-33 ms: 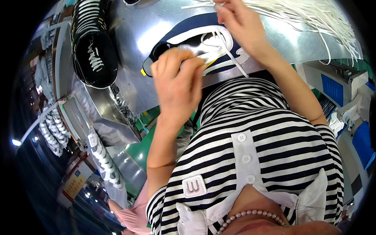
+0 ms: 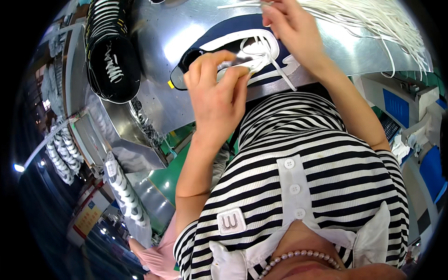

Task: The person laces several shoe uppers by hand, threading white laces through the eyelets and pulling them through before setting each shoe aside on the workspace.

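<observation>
A navy low shoe with white trim lies on its side on the metal table in front of me. White shoelace runs loosely across its opening, and one end hangs toward the table's near edge. Over the heel half of the shoe, my left hand is closed, thumb and forefinger pinching the lace; the spot between them is blurred. Beyond the toe end, my right hand is raised with fingers curled together. Its fingertips reach the top edge of the picture, so what they hold is unclear.
At the left a row of black shoes with white laces stands on the table. A heap of loose white laces spreads over the far right. Bagged shoes stand lower left, near a person in pink.
My left hand has shifted slightly right, still pinching by the shoe's opening. My right hand has moved a little to the right. The shoe stays nearly in place.
</observation>
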Available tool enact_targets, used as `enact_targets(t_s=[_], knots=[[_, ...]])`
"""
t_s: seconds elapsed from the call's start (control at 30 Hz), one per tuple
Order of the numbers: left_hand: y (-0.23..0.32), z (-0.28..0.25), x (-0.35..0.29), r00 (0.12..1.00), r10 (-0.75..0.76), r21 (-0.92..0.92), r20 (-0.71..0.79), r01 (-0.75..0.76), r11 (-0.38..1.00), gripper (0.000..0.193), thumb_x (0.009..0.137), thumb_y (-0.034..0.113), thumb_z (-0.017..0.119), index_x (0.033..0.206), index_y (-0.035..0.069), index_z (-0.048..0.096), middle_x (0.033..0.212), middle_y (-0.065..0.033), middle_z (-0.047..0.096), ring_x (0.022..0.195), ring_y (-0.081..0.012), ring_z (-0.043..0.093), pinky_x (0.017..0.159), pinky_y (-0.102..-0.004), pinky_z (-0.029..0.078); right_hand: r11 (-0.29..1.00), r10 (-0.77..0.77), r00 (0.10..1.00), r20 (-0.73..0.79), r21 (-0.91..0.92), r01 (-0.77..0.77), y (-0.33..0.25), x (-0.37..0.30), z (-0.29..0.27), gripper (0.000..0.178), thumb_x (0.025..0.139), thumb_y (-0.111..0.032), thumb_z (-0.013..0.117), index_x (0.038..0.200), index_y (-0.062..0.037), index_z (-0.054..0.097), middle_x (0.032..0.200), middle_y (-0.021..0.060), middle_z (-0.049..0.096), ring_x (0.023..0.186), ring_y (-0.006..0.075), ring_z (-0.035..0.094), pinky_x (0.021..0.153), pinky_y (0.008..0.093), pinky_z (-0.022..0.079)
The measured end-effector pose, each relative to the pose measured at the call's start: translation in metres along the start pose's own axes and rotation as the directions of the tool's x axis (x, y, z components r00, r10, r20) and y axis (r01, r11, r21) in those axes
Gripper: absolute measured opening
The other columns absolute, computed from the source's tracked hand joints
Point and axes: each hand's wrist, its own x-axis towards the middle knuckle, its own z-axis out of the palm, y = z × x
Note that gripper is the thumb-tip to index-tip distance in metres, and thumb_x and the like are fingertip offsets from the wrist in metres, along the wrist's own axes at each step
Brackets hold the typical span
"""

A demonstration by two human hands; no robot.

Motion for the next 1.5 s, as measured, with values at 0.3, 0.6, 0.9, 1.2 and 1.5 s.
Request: enact_targets(t_s=[0.3, 0.6, 0.9, 1.2, 1.5], knots=[[-0.006, 0.021, 0.0, 0.941, -0.338, -0.332, 0.023, 0.327, 0.885, 0.021, 0.078, 0.006, 0.077, 0.094, 0.001, 0.063, 0.09, -0.0114, 0.067, 0.079, -0.0237, 0.065, 0.071, -0.0322, 0.051, 0.999, 0.005, 0.96, 0.28, -0.041, 0.007, -0.025, -0.078, -0.026, 0.019, 0.095, -0.015, 0.058, 0.11, -0.006, 0.052, 0.08, 0.0139, 0.068, 0.069, 0.0307, 0.067, 0.061, 0.036, 0.05], [-0.015, 0.017, -0.005, 0.949, -0.294, -0.274, 0.114, 0.314, 0.909, 0.023, 0.08, 0.014, 0.078, 0.094, 0.001, 0.065, 0.083, -0.0105, 0.07, 0.071, -0.0212, 0.066, 0.064, -0.0303, 0.051, 0.993, 0.08, 0.94, 0.331, -0.103, -0.049, -0.022, -0.077, -0.022, 0.014, 0.095, -0.013, 0.058, 0.103, -0.0036, 0.052, 0.077, 0.0136, 0.068, 0.068, 0.0313, 0.067, 0.061, 0.0388, 0.05], [-0.018, 0.039, -0.012, 0.994, -0.082, -0.344, -0.075, 0.051, 0.937, 0.015, 0.079, 0.011, 0.076, 0.089, 0.007, 0.065, 0.076, -0.0078, 0.066, 0.062, -0.0263, 0.06, 0.055, -0.0358, 0.046, 0.968, 0.234, 0.914, 0.331, 0.011, -0.251, -0.012, -0.063, 0.007, 0.018, 0.096, -0.017, 0.056, 0.102, -0.0014, 0.05, 0.078, 0.014, 0.066, 0.07, 0.0294, 0.067, 0.065, 0.0376, 0.051], [-0.021, 0.041, -0.03, 0.972, 0.11, -0.234, -0.206, -0.158, 0.959, 0.028, 0.075, 0.006, 0.081, 0.091, 0.005, 0.058, 0.076, -0.0078, 0.061, 0.061, -0.0248, 0.056, 0.055, -0.0333, 0.044, 0.975, 0.061, 0.944, 0.324, -0.223, 0.014, -0.058, -0.041, -0.063, 0.015, 0.088, -0.009, 0.064, 0.102, -0.0047, 0.06, 0.072, 0.0049, 0.063, 0.059, 0.0082, 0.056, 0.053, 0.0259, 0.046], [-0.023, 0.041, -0.029, 0.954, 0.223, -0.27, -0.2, -0.272, 0.924, 0.034, 0.075, 0.002, 0.079, 0.098, 0.006, 0.055, 0.075, -0.0073, 0.062, 0.064, -0.0247, 0.059, 0.057, -0.034, 0.044, 0.928, 0.026, 0.777, 0.629, -0.305, 0.216, -0.035, -0.019, -0.019, 0.021, 0.085, -0.012, 0.067, 0.105, -0.0059, 0.067, 0.078, 0.0098, 0.067, 0.071, 0.0195, 0.065, 0.064, 0.0313, 0.05]])
